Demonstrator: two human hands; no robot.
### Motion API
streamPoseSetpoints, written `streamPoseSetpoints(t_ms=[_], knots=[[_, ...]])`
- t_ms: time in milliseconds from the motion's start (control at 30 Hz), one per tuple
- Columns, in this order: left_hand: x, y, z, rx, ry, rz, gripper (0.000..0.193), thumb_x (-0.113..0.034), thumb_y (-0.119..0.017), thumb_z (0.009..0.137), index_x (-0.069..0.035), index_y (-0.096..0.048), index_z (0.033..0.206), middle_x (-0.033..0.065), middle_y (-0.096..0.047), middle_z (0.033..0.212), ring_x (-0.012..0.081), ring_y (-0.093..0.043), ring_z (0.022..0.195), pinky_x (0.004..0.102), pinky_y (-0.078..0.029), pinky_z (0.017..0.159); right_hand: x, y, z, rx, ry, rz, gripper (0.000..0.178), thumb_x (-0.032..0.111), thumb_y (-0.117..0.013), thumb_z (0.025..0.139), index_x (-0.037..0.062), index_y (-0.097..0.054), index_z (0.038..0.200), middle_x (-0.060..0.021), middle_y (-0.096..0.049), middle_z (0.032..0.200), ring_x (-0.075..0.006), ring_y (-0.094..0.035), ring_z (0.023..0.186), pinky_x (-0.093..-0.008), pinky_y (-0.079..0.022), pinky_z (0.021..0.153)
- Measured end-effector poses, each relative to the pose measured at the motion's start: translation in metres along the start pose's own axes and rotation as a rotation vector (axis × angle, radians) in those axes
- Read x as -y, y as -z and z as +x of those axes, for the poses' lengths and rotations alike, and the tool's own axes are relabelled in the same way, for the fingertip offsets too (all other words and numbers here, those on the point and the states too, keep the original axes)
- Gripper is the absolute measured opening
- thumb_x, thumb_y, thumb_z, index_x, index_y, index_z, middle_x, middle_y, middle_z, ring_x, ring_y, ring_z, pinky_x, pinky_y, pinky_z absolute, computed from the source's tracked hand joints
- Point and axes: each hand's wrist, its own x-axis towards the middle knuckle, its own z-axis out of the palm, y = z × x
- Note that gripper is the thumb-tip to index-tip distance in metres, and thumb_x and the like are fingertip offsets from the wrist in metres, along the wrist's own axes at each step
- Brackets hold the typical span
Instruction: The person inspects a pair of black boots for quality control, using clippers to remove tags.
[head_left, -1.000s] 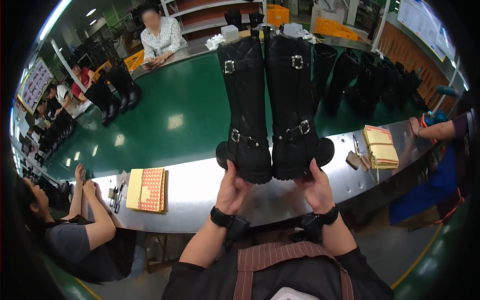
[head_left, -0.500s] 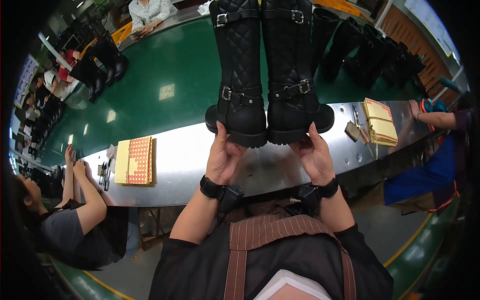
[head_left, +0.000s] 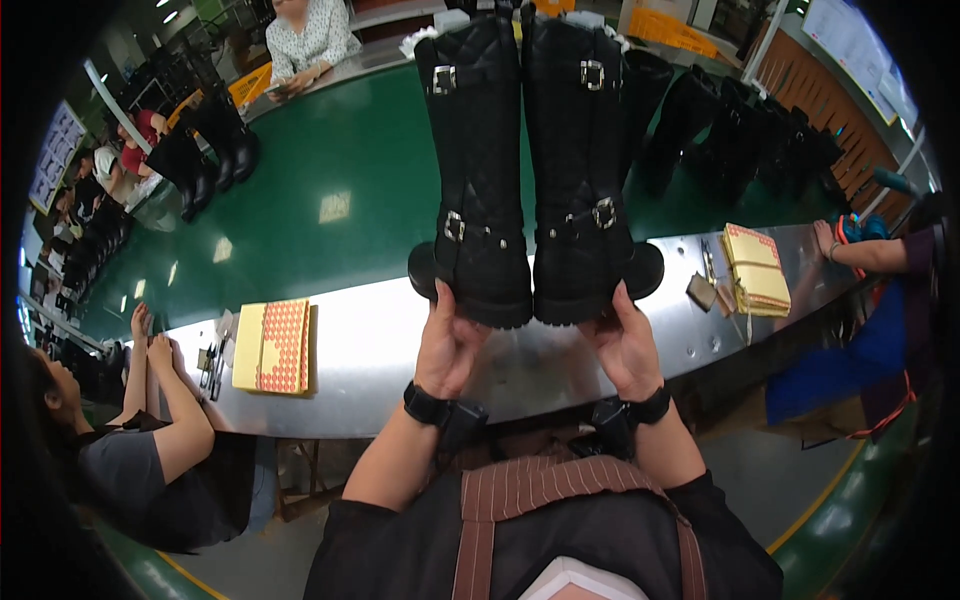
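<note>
A pair of tall black boots is in front of me, side by side, with silver buckles at the top and ankle. My left hand (head_left: 449, 345) is closed on the heel end of the left boot (head_left: 480, 190), thumb up against its side and fingers under the sole. In the same way, my right hand (head_left: 624, 345) grips the right boot (head_left: 580, 160). Both shafts point up and away from me, and the toes turn outward to either side. The soles hide most of my fingertips.
A metal ledge (head_left: 365, 345) borders the green table (head_left: 330, 150). Yellow pads with red round stickers lie at left (head_left: 275, 347) and right (head_left: 757, 272), near small tools. More black boots (head_left: 745, 125) stand at far right and far left (head_left: 215, 140). People sit at both sides and opposite.
Both boots and my hands sit slightly lower in the picture, and more of the boot tops shows. The surroundings have shifted down too. My grip looks the same.
</note>
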Motion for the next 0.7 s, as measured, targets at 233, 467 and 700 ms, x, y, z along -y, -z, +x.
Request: streamPoseSetpoints(t_ms=[233, 467, 700], knots=[[0.002, 0.004, -0.003, 0.007, -0.044, -0.004, 0.059, -0.042, -0.050, 0.095, -0.016, -0.029, 0.143, 0.0052, -0.042, 0.143, 0.0228, -0.045, 0.127, 0.0415, -0.039, 0.102, -0.003, 0.000, -0.004, 0.023, 0.053, -0.035, 0.043, 0.034, -0.056, 0.094, 0.0062, -0.050, 0.127, -0.0062, -0.059, 0.121, -0.0202, -0.056, 0.110, -0.0407, -0.046, 0.096], [-0.003, -0.004, -0.006, 0.047, -0.013, 0.009, 0.062, -0.045, -0.049, 0.094, -0.014, -0.028, 0.144, 0.0075, -0.040, 0.144, 0.0246, -0.041, 0.130, 0.0422, -0.037, 0.106, -0.005, 0.015, 0.002, 0.033, 0.009, -0.064, 0.050, 0.034, -0.058, 0.093, 0.0051, -0.045, 0.132, -0.0082, -0.056, 0.126, -0.0230, -0.054, 0.114, -0.0425, -0.043, 0.099], [0.004, -0.008, -0.007, 0.429, 0.268, -0.543, 0.053, -0.045, -0.044, 0.095, -0.008, -0.049, 0.132, 0.0122, -0.058, 0.127, 0.0234, -0.057, 0.115, 0.0389, -0.044, 0.102, -0.016, 0.009, 0.007, 0.108, 0.581, -0.720, 0.082, 0.035, -0.079, 0.076, 0.0018, -0.037, 0.137, -0.0098, -0.051, 0.130, -0.0225, -0.049, 0.120, -0.0380, -0.036, 0.104]])
